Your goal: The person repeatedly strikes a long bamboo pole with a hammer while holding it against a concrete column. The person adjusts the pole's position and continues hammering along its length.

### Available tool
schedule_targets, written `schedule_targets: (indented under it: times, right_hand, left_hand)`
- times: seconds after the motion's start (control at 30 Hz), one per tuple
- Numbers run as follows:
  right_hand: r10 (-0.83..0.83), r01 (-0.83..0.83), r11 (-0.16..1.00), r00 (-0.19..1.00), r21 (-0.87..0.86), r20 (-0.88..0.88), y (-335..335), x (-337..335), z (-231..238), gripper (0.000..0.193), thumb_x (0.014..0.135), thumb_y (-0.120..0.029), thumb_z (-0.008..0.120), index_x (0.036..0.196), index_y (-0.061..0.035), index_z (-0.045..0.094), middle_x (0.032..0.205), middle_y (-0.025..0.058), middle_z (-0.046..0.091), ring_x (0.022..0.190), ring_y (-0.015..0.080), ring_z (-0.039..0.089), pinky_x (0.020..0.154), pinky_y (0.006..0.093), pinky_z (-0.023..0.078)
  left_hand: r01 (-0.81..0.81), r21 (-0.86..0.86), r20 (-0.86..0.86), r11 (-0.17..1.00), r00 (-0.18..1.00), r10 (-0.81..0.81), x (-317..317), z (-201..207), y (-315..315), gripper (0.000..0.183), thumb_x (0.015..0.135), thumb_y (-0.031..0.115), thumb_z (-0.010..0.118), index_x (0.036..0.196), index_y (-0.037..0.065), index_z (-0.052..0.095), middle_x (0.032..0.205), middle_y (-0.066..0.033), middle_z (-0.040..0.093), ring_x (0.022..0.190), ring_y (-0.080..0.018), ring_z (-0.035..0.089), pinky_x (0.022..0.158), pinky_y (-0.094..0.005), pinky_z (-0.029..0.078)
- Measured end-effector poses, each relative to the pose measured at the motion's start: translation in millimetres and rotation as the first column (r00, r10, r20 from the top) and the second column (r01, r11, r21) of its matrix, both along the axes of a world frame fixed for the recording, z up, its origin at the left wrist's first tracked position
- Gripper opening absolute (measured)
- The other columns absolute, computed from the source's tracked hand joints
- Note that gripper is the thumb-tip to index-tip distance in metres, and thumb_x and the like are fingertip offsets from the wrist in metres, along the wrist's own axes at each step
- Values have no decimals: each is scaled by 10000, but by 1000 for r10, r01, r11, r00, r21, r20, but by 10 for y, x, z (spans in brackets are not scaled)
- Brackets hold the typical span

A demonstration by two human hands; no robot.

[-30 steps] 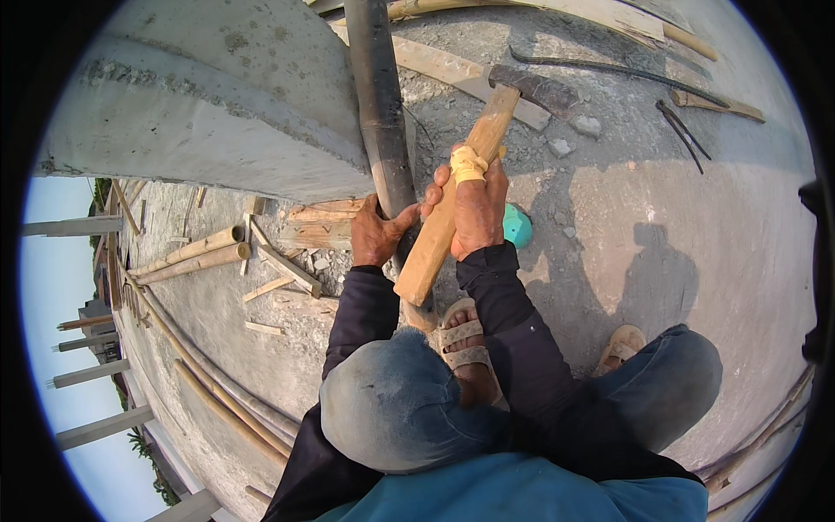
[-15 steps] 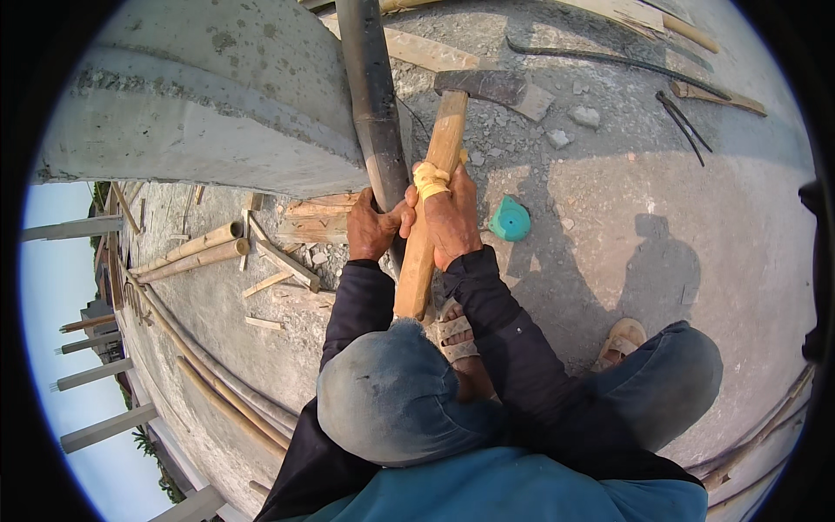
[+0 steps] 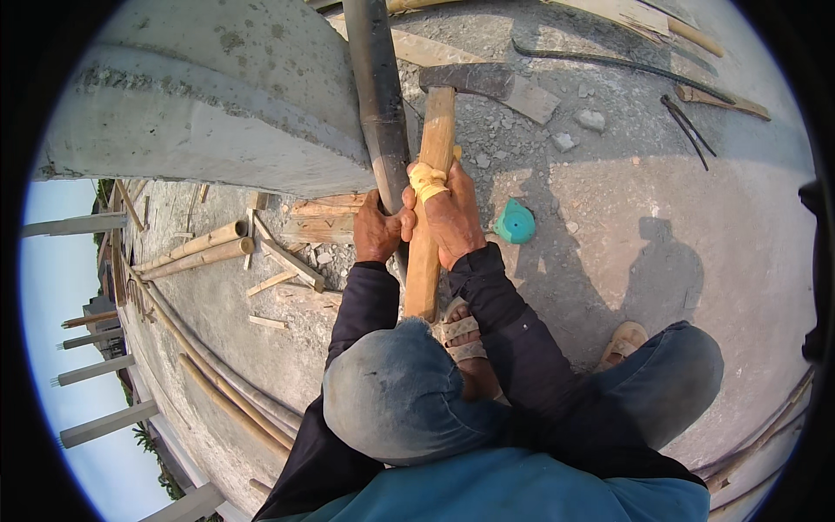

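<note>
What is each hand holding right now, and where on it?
The right hand grips the hammer midway along its wooden handle, with the head up. The left hand holds the dark pole beside the concrete block.

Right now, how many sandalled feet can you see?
2: one sandalled foot below the hammer handle, between the forearms; the other sandalled foot to the right on the concrete.

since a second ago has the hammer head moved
Yes. The hammer head has swung left, toward the dark pipe, off the scrap board behind it.
</note>
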State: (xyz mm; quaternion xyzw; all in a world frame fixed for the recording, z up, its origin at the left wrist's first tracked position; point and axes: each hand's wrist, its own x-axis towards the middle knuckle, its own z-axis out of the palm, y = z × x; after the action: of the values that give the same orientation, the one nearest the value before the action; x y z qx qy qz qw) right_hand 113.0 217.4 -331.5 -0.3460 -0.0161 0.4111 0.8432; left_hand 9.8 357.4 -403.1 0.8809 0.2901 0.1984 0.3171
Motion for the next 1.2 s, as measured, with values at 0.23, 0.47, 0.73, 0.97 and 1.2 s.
schedule_targets:
  times: [0.23, 0.47, 0.73, 0.97, 1.2]
  right_hand:
    - [-635, 644, 744, 765, 180, -110, -64, 217, 243, 201, 991, -210, 571, 1158, -111, 516, 810, 49, 585, 577, 167, 576, 512, 360, 521]
    - [37, -35, 999, 999, -33, 40, 1, 11, -148, 206, 1012, -221, 567, 1147, -74, 513, 740, 46, 562, 527, 174, 557, 481, 348, 512]
    - [72, -62, 988, 995, -140, 64, 97, -38, 220, 216, 986, -207, 569, 1125, -61, 489, 779, 60, 567, 556, 166, 562, 489, 324, 527]
    - [212, -211, 976, 977, -60, 18, -14, 229, -312, 299, 1009, -273, 607, 1208, -63, 529, 797, 32, 567, 587, 135, 548, 533, 312, 524]
    - [368, -360, 929, 889, 78, -273, -529, 1383, -1356, 311, 1021, -318, 602, 1189, -57, 596, 832, 16, 597, 663, 139, 583, 621, 314, 546]
  left_hand:
    - [-91, -26, -111, 996, 990, 87, 42, 18, -27, 662, 734, 524, 865, 1027, -25, 637, 869, -256, 714, 828, -404, 722, 730, -449, 552]
    - [-113, -94, -154, 989, 983, 98, 45, 67, -54, 709, 737, 569, 819, 1079, -29, 648, 931, -268, 720, 881, -435, 715, 781, -467, 560]
    - [-213, -56, -253, 976, 948, 192, 40, 160, -136, 821, 675, 670, 820, 1089, -10, 618, 941, -290, 713, 920, -451, 711, 815, -509, 555]
    - [-239, -132, -317, 962, 930, 188, 32, 220, -178, 868, 724, 663, 793, 1221, -16, 580, 1014, -280, 705, 961, -439, 702, 843, -496, 547]
    - [-266, -52, -65, 963, 963, 262, -270, 590, -290, 853, 814, 607, 765, 1335, -33, 551, 1197, -293, 658, 1145, -446, 634, 966, -484, 513]
